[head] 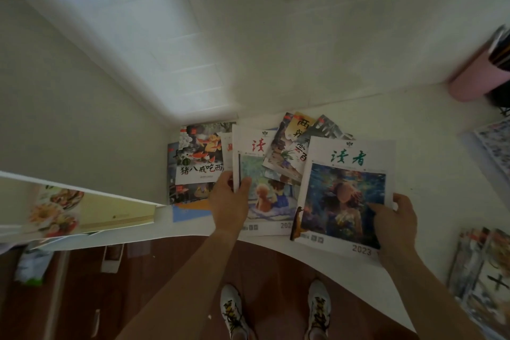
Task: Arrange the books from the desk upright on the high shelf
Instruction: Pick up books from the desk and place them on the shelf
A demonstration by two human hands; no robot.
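Observation:
Several books and magazines lie scattered on the white desk [430, 124]. My left hand [230, 201] grips the left edge of a magazine with a red title and a dog picture [271, 201], thumb on its cover. My right hand [394, 225] pinches the right edge of a magazine with a green title and a blue underwater picture [339, 196], lifted slightly at the desk's front. A picture book with a pig cartoon [200, 154] lies at the left, more books [300, 141] fanned behind. The white shelf [82, 193] juts in from the left, holding a food-cover book [58, 210].
A pink cylindrical holder [474, 77] stands at the back right. More magazines lie at the right edge [494, 152] and in a stack at the lower right [483, 276]. Below the desk's curved front edge are a brown floor and my two sneakers [276, 312].

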